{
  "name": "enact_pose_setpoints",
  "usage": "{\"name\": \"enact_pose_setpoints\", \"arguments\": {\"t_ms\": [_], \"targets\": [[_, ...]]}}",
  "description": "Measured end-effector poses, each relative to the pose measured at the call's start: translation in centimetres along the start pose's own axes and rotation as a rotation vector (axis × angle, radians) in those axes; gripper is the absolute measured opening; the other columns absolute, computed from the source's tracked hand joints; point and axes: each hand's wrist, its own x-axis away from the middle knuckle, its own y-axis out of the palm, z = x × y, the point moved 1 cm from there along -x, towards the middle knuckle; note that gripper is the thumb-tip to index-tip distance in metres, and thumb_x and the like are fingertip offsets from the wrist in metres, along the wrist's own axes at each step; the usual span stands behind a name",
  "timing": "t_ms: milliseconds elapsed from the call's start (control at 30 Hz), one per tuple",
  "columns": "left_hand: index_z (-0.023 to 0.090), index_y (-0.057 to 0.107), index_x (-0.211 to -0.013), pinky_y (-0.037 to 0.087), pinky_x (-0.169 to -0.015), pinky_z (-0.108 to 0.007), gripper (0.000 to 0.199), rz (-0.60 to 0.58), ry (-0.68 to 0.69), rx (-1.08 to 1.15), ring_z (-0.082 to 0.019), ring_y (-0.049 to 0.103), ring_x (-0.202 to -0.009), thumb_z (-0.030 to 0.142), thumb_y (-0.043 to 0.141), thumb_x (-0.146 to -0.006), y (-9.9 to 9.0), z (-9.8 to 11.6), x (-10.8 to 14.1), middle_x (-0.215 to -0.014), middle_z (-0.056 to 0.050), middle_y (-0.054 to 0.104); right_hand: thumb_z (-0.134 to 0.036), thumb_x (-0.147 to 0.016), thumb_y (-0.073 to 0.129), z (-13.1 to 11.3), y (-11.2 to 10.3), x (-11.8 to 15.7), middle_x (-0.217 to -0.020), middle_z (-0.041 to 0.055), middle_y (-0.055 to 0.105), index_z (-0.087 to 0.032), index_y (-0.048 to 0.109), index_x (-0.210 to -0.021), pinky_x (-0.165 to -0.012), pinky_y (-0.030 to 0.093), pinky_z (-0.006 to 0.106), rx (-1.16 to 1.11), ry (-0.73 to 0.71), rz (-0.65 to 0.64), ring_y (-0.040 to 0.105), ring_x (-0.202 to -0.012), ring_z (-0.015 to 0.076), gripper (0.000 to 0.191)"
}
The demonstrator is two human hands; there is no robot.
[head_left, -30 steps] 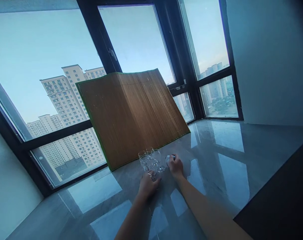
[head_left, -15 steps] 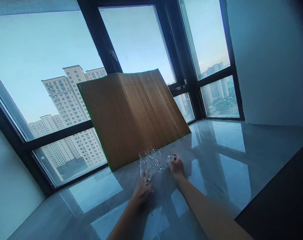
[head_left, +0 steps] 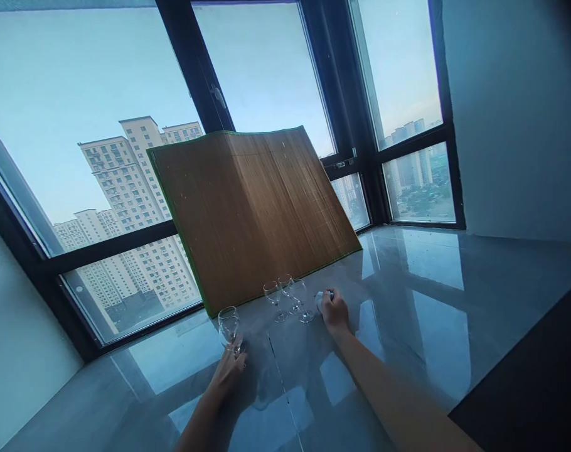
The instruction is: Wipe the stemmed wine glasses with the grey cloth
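My left hand (head_left: 228, 367) is closed around the lower part of a clear wine glass (head_left: 228, 321), at the left of the glass group. The fingers hide some of its stem and foot. Three more stemmed glasses stand close together on the glossy floor: a left one (head_left: 272, 295), a rear one (head_left: 285, 284) and a right one (head_left: 298, 292). Just right of them, my right hand (head_left: 335, 310) grips a small whitish object (head_left: 319, 301) with a dark part. It is too small and covered to name.
Behind the glasses a brown slatted mat (head_left: 257, 213) with green edging leans against the dark window frame (head_left: 368, 144). The shiny tiled floor (head_left: 285, 395) reflects the windows. A dark area (head_left: 534, 370) fills the lower right corner.
My left hand has carried its wine glass leftward, away from the other glasses. My right hand stays about where it was, still holding the whitish object. The view has shifted slightly.
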Motion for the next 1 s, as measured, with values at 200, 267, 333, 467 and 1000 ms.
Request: {"name": "enact_pose_setpoints", "arguments": {"t_ms": [200,267,333,467,1000], "targets": [[0.016,0.041,-0.154,0.026,-0.124,-0.041,0.068,-0.006,-0.055,0.044,-0.027,0.027,-0.153,0.027,0.040,-0.087,-0.1,-0.1,0.8,-0.161,-0.009,0.041,-0.039,-0.086,0.039,-0.4,-0.5,0.1,-0.099,0.0156,0.073,-0.015,0.068,-0.102,-0.070,0.041,0.031,0.008,0.003,-0.002,0.066,-0.089,0.0287,0.040],[0.018,0.040,-0.155,0.024,-0.124,-0.041,0.068,-0.022,-0.047,0.025,-0.027,0.027,-0.153,0.029,0.041,-0.088,-0.5,0.0,1.2,-0.161,-0.008,0.040,-0.040,-0.087,0.038,-0.5,-0.6,0.2,-0.095,0.0148,0.074,-0.016,0.068,-0.101,-0.068,0.041,0.031,0.005,0.000,-0.003,0.066,-0.086,0.0286,0.041],[0.019,0.037,-0.156,0.016,-0.126,-0.046,0.067,-0.053,-0.026,-0.040,-0.027,0.027,-0.153,0.031,0.039,-0.091,-0.9,0.1,1.6,-0.162,-0.009,0.038,-0.040,-0.086,0.039,-0.6,-0.7,0.2,-0.093,0.0145,0.074,-0.016,0.069,-0.100,-0.068,0.041,0.031,0.005,-0.002,-0.001,0.066,-0.085,0.0288,0.041],[0.024,0.031,-0.159,0.000,-0.124,-0.058,0.065,-0.090,0.011,-0.149,-0.029,0.024,-0.154,0.045,0.034,-0.097,-1.5,0.2,2.4,-0.163,-0.010,0.035,-0.039,-0.084,0.040,-0.5,-0.6,0.0,-0.097,0.0153,0.074,-0.015,0.069,-0.100,-0.072,0.042,0.032,0.011,-0.002,0.020,0.066,-0.090,0.0294,0.040],[0.032,0.044,-0.152,0.009,-0.125,-0.052,0.062,-0.054,0.057,-0.116,-0.026,0.030,-0.152,0.049,0.050,-0.093,-2.7,-1.6,2.7,-0.158,-0.007,0.044,-0.039,-0.084,0.039,-0.2,-0.5,-0.1,-0.098,0.0160,0.074,-0.015,0.069,-0.100,-0.073,0.043,0.032,0.011,-0.006,0.027,0.066,-0.090,0.0296,0.041]]}}
